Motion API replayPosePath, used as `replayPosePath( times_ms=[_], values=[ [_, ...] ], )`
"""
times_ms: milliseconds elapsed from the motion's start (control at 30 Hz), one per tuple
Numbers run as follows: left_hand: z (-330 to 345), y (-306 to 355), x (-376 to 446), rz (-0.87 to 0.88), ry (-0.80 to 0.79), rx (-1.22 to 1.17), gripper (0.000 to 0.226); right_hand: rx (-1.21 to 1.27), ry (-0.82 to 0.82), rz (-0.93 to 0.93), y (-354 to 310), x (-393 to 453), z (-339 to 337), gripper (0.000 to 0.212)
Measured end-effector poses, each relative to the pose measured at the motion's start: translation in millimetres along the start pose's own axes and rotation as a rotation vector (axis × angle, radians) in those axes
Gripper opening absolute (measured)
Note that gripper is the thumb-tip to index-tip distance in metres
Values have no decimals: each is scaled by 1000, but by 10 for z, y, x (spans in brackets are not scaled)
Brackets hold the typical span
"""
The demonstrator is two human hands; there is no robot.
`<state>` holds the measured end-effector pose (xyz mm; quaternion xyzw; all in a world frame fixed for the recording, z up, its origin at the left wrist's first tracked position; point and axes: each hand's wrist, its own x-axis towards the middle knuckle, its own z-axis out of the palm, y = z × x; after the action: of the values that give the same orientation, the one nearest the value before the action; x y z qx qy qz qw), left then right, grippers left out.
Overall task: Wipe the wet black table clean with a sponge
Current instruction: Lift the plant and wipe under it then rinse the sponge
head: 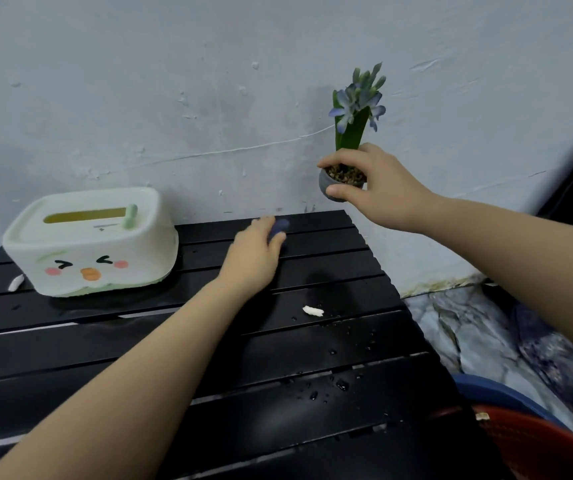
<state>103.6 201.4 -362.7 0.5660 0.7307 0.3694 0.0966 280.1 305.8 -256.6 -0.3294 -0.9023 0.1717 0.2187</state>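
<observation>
The black slatted table fills the lower half of the view, with water drops scattered on its right side. My left hand presses a dark blue sponge onto the far slats near the wall. Most of the sponge is hidden under my fingers. My right hand holds a small grey flower pot with a blue hyacinth lifted in the air above the table's far right corner.
A white tissue box with a duck face stands at the far left of the table. White scraps lie beside it and mid-table. A red basket and a blue rim sit on the floor to the right.
</observation>
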Motion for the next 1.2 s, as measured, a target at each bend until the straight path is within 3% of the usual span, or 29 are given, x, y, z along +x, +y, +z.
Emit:
replayPosePath(
  times_ms=[67,200,333,567,733,833,967,1100,1200],
  values=[
    [210,-3,81,52,-106,190,28,2,1,-13,4,-2,6,37],
    [422,247,328,147,-218,161,33,30,20,-12,50,6,22,36],
    [548,313,467,188,-327,-3,39,51,-3,-3,93,-33,43,35],
    [212,338,-101,305,-662,-402,25,40,-105,2,85,4,231,39],
    [-215,299,-489,182,-802,-563,26,107,-168,-17,-83,69,535,42],
    [-452,176,-621,121,-733,-635,29,158,-189,-24,-203,148,748,42],
    [-846,-129,-649,24,-496,-656,30,179,-212,-29,-308,235,1019,41],
    [-871,-440,-676,23,-153,-312,31,169,-186,-5,-306,262,1166,41],
    [-626,-512,-777,33,-96,-24,49,156,-208,1,-306,262,1154,41]
  ],
)
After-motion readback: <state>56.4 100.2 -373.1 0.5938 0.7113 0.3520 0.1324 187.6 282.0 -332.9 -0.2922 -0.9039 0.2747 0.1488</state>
